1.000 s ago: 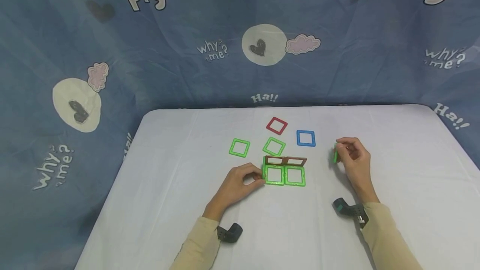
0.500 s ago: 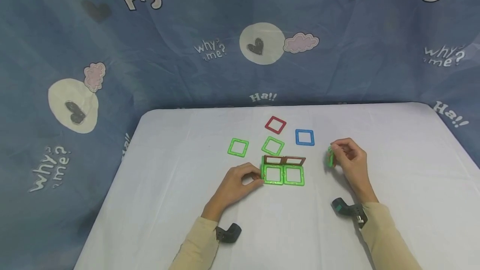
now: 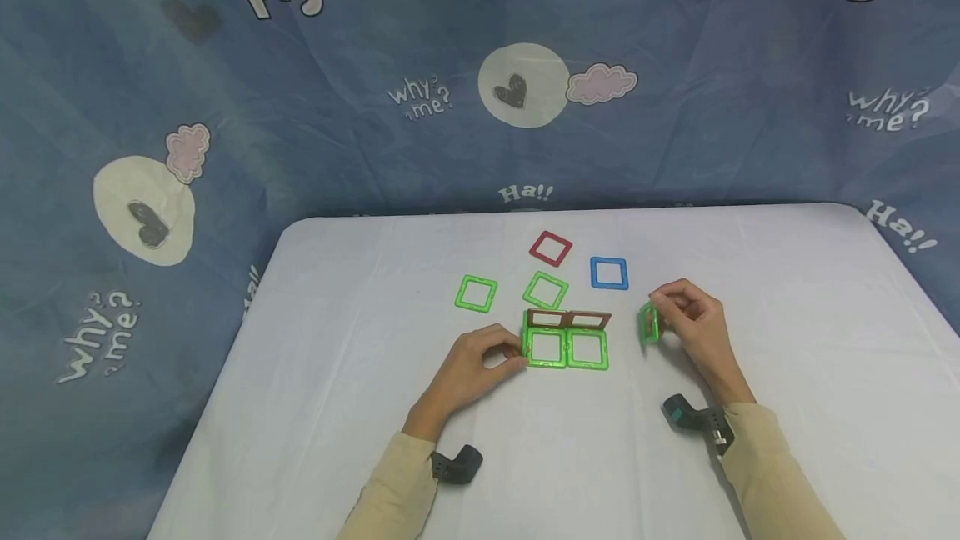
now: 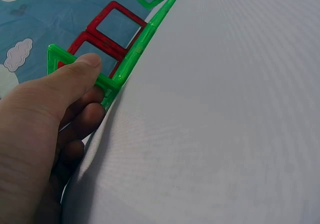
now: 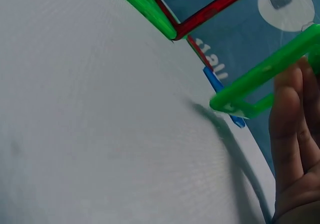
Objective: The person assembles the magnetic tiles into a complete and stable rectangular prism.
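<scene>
My left hand [image 3: 472, 369] pinches an upright green square magnetic tile [image 4: 53, 59] at the left end of a small build, thumb on one face and fingers behind. In that build two green tiles [image 3: 567, 350] lie flat side by side, and two red tiles [image 3: 568, 320] stand along their far edge, leaning back. Off to the build's right, my right hand [image 3: 697, 327] pinches another green square magnetic tile [image 5: 265, 70], held on edge above the table with its shadow below. Part of that tile is hidden behind the fingers in the right wrist view.
Loose square tiles lie flat behind the build: one green [image 3: 461, 292] at left, another green [image 3: 531, 286] close behind it, a red one [image 3: 537, 242] farther back and a blue one [image 3: 594, 273] to the right. The white-covered table [image 3: 337, 340] ends at a blue printed cloth [image 3: 337, 148].
The right hand has moved a little left toward the build, turning its green tile so that more of its face shows. My left hand stays at the build's left end.
</scene>
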`<state>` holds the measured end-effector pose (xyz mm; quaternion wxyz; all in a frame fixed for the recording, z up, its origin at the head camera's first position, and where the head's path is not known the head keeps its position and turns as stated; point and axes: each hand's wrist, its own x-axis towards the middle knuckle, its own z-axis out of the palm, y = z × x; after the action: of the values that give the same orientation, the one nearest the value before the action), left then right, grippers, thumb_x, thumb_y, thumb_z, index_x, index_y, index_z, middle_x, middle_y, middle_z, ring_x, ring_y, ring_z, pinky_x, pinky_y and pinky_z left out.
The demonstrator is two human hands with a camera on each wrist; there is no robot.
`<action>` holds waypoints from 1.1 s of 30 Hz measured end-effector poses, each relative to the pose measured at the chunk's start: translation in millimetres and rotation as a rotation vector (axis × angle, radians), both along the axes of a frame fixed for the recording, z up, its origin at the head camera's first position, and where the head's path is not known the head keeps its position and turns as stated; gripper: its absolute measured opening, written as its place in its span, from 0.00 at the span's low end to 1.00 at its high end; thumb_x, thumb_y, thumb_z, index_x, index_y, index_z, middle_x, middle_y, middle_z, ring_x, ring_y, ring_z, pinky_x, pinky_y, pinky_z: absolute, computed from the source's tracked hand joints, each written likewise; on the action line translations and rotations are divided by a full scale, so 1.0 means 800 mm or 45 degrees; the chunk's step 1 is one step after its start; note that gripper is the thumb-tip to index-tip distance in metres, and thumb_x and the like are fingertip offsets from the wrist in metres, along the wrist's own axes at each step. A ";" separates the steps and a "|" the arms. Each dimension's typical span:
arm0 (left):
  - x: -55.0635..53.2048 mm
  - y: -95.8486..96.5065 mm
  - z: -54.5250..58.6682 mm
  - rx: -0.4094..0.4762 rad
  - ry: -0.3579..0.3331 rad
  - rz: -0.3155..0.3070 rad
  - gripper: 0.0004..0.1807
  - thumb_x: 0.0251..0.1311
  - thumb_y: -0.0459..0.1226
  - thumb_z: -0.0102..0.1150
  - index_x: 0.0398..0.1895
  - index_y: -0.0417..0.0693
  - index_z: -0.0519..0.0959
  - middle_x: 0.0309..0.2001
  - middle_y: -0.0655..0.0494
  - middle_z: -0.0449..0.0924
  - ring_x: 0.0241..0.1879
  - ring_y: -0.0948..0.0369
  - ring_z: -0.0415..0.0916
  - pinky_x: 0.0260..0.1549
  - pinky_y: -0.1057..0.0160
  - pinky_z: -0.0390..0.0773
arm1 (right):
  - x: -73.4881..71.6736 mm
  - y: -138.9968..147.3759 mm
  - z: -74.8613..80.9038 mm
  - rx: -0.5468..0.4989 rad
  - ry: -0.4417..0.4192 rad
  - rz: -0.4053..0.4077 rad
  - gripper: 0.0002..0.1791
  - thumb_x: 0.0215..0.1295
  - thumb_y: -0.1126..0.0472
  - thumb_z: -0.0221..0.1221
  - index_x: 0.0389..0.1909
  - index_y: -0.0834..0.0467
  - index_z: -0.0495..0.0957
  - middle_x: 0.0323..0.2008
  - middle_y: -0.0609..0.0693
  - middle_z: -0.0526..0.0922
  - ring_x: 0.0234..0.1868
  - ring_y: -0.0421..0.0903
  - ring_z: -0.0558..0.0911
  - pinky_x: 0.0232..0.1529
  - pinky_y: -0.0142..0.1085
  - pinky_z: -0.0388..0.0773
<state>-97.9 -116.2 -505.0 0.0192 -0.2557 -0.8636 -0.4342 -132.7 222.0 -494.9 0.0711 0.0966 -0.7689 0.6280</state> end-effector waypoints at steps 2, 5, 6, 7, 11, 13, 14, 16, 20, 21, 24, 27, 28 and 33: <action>0.000 0.000 0.000 0.001 0.005 0.001 0.09 0.54 0.44 0.67 0.39 0.58 0.81 0.33 0.70 0.79 0.35 0.73 0.75 0.44 0.70 0.77 | 0.000 -0.001 0.000 -0.001 -0.003 0.014 0.08 0.67 0.64 0.55 0.39 0.67 0.75 0.21 0.38 0.82 0.22 0.39 0.77 0.28 0.28 0.75; 0.000 0.000 0.000 0.000 0.000 0.002 0.09 0.53 0.43 0.67 0.38 0.58 0.81 0.33 0.70 0.79 0.35 0.73 0.75 0.44 0.70 0.77 | 0.001 -0.002 0.001 -0.008 -0.001 0.040 0.08 0.67 0.64 0.55 0.39 0.66 0.75 0.22 0.38 0.82 0.22 0.37 0.77 0.27 0.27 0.76; 0.000 0.000 0.000 0.000 -0.003 0.003 0.10 0.53 0.43 0.67 0.39 0.58 0.81 0.33 0.70 0.79 0.35 0.73 0.75 0.44 0.70 0.77 | 0.001 -0.003 0.001 -0.015 -0.003 0.046 0.07 0.68 0.64 0.55 0.39 0.66 0.75 0.22 0.38 0.82 0.23 0.36 0.77 0.27 0.27 0.76; 0.000 0.000 0.000 0.000 -0.007 0.004 0.10 0.53 0.43 0.67 0.39 0.58 0.81 0.33 0.70 0.79 0.35 0.73 0.75 0.43 0.70 0.77 | 0.001 -0.003 0.001 -0.019 -0.005 0.047 0.07 0.68 0.64 0.54 0.39 0.66 0.75 0.22 0.38 0.82 0.23 0.36 0.77 0.27 0.27 0.77; 0.000 0.000 -0.001 0.003 -0.010 0.002 0.09 0.54 0.43 0.67 0.39 0.58 0.81 0.33 0.70 0.79 0.35 0.73 0.75 0.43 0.70 0.77 | 0.002 -0.007 0.001 -0.029 -0.019 0.050 0.07 0.68 0.64 0.55 0.40 0.66 0.75 0.23 0.39 0.83 0.23 0.35 0.78 0.27 0.28 0.78; 0.000 -0.001 -0.001 0.003 -0.005 0.001 0.09 0.54 0.44 0.67 0.39 0.58 0.81 0.33 0.70 0.79 0.35 0.73 0.75 0.43 0.70 0.77 | 0.002 -0.010 0.001 -0.019 -0.031 0.056 0.07 0.68 0.64 0.55 0.40 0.65 0.74 0.23 0.39 0.83 0.22 0.36 0.79 0.26 0.28 0.78; 0.000 -0.001 -0.001 0.004 0.000 -0.001 0.09 0.54 0.44 0.67 0.39 0.58 0.81 0.33 0.70 0.79 0.35 0.73 0.75 0.43 0.69 0.77 | 0.003 -0.011 0.001 -0.011 -0.034 0.062 0.07 0.68 0.64 0.54 0.40 0.66 0.74 0.23 0.39 0.83 0.22 0.36 0.79 0.26 0.29 0.78; 0.000 -0.001 -0.001 0.002 0.001 0.001 0.09 0.54 0.44 0.67 0.39 0.58 0.81 0.33 0.70 0.79 0.36 0.73 0.75 0.43 0.70 0.77 | 0.003 -0.014 0.000 0.006 -0.041 0.076 0.07 0.68 0.65 0.54 0.40 0.66 0.74 0.22 0.38 0.82 0.21 0.36 0.79 0.26 0.29 0.78; 0.000 -0.001 0.000 -0.006 -0.001 0.002 0.10 0.54 0.44 0.67 0.39 0.58 0.81 0.34 0.70 0.79 0.36 0.73 0.75 0.44 0.69 0.77 | 0.006 -0.019 0.004 0.018 -0.032 0.101 0.05 0.67 0.68 0.53 0.39 0.67 0.73 0.23 0.37 0.82 0.20 0.37 0.78 0.25 0.29 0.77; 0.000 -0.001 0.000 -0.008 -0.006 0.003 0.10 0.54 0.44 0.67 0.39 0.58 0.81 0.34 0.70 0.79 0.36 0.73 0.75 0.44 0.69 0.77 | 0.008 -0.021 0.007 0.015 -0.030 0.111 0.05 0.67 0.69 0.53 0.39 0.68 0.73 0.23 0.38 0.82 0.20 0.38 0.78 0.24 0.29 0.77; 0.000 0.000 0.001 -0.006 -0.006 0.001 0.10 0.54 0.44 0.67 0.39 0.57 0.81 0.34 0.69 0.80 0.36 0.73 0.75 0.44 0.69 0.77 | 0.013 -0.028 0.019 0.010 -0.018 0.140 0.05 0.67 0.71 0.52 0.38 0.70 0.72 0.22 0.39 0.82 0.19 0.40 0.78 0.23 0.30 0.77; 0.000 0.000 0.002 -0.008 -0.009 0.002 0.10 0.54 0.44 0.67 0.39 0.57 0.81 0.34 0.69 0.79 0.36 0.73 0.75 0.44 0.69 0.77 | 0.018 -0.034 0.028 0.013 -0.017 0.164 0.05 0.67 0.71 0.52 0.38 0.71 0.72 0.22 0.39 0.82 0.19 0.42 0.77 0.23 0.30 0.77; 0.000 0.000 0.002 -0.011 -0.010 0.002 0.10 0.54 0.44 0.67 0.39 0.57 0.81 0.33 0.70 0.79 0.36 0.73 0.75 0.44 0.69 0.77 | 0.019 -0.035 0.029 0.017 -0.015 0.169 0.05 0.67 0.71 0.52 0.38 0.71 0.72 0.22 0.39 0.82 0.19 0.43 0.77 0.23 0.30 0.76; 0.000 -0.001 0.000 -0.015 -0.018 0.004 0.09 0.54 0.44 0.67 0.38 0.57 0.81 0.33 0.70 0.79 0.36 0.73 0.75 0.43 0.70 0.77 | 0.015 -0.033 0.017 0.014 -0.021 0.187 0.05 0.67 0.71 0.52 0.39 0.71 0.72 0.21 0.39 0.82 0.18 0.42 0.77 0.23 0.31 0.76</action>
<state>-97.6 -117.0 -504.6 0.0121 -0.2514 -0.8666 -0.4308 -120.6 195.7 -481.0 0.0181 0.1479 -0.7637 0.6281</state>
